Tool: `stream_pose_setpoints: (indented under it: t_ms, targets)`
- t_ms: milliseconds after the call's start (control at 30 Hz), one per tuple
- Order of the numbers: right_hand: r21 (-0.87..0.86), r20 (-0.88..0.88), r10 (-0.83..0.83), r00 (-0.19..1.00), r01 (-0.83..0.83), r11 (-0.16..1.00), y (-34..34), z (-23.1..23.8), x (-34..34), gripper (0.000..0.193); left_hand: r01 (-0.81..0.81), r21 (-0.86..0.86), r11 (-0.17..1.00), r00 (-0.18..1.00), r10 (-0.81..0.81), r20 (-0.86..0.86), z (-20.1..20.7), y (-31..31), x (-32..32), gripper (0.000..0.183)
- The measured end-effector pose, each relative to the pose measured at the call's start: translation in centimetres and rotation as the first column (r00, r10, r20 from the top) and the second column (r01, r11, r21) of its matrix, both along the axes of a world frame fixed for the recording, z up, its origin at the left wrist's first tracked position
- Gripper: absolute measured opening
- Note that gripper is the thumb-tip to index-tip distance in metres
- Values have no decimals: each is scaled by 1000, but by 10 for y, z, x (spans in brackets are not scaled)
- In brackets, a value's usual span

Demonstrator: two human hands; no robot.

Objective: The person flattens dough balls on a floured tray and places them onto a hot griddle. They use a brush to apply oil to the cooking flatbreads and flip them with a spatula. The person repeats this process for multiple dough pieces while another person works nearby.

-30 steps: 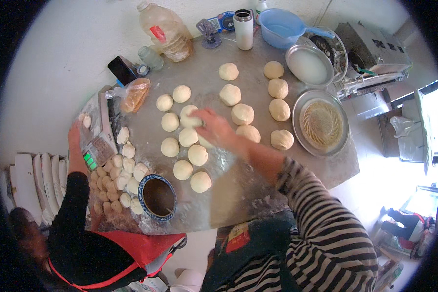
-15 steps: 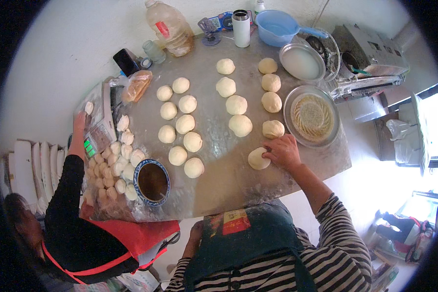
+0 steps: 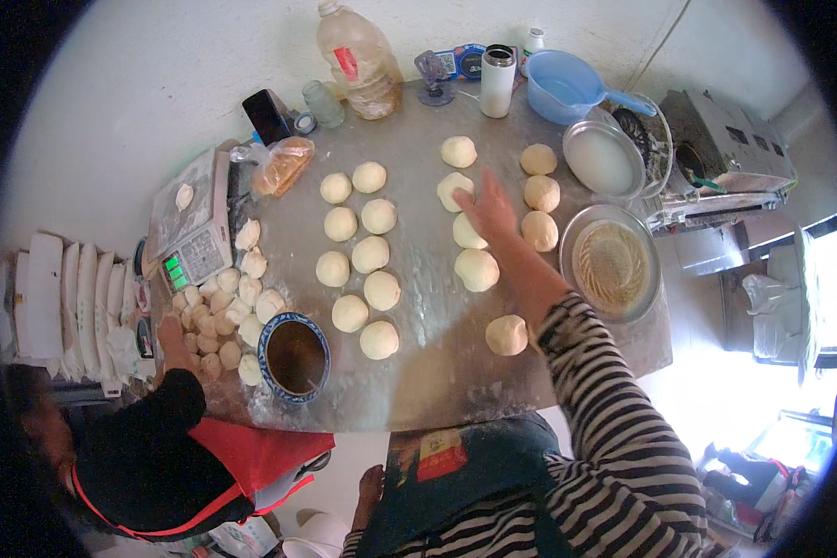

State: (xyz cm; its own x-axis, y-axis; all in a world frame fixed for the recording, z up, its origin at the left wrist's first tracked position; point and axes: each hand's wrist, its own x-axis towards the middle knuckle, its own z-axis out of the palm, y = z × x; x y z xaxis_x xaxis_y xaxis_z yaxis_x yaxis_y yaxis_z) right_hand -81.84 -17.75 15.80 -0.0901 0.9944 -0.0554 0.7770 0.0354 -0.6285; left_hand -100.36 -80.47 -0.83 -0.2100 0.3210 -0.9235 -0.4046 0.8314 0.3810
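Note:
My right hand (image 3: pixel 490 216) reaches over the middle-right column of round dough balls, fingers spread. Its fingertips are at a dough ball (image 3: pixel 455 192), touching or just above it; nothing is gripped. Beneath the hand another dough ball (image 3: pixel 468 232) is partly covered. A larger dough ball (image 3: pixel 477 270) lies nearer me, and one more (image 3: pixel 506 335) sits close to my striped sleeve. To the right, several balls (image 3: pixel 541 193) form a column, part of it behind my forearm. My left hand (image 3: pixel 370 485) hangs low beside my dark apron, off the table, its fingers unclear.
On the left, a co-worker's hand (image 3: pixel 169 337) is at small dough pieces (image 3: pixel 216 321) near a scale (image 3: pixel 191 223). A patterned bowl (image 3: pixel 262 346) of brown contents stands nearby. Metal plates (image 3: pixel 567 265), a blue ladle-like basin (image 3: pixel 563 88) and a white flask (image 3: pixel 498 86) stand right and back.
My right hand has let go of the near dough ball and moved forward and left over the middle-right column. The co-worker's hand has drawn back from the scale, leaving a dough piece there.

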Motion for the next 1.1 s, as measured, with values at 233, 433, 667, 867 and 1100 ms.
stream_pose_setpoints:
  t_ms: [233, 433, 667, 867, 1100]
  targets:
    - [-29, -23, 375, 927, -375, 926, -7, -21, -31, 51, 731, 64, 679, 490, -458, -742, -51, -38, 45, 38]
    - [108, -250, 68, 966, -42, 993, 61, -34, 37, 56, 198, 141, 970, 948, -153, -279, 5, 36, 52, 37]
    - [129, 400, 265, 877, -340, 931, 126, -91, 53, 65, 11, 45, 999, 948, 4, -318, 82, 102, 56, 38]
    - [5, 554, 249, 795, -302, 953, 136, -19, 43, 61, 20, -83, 996, 956, -43, -291, 81, 76, 58, 40]
    - [212, 293, 205, 934, -272, 939, 106, -37, -42, 45, 520, -155, 840, 724, -529, -443, 20, -18, 64, 31]
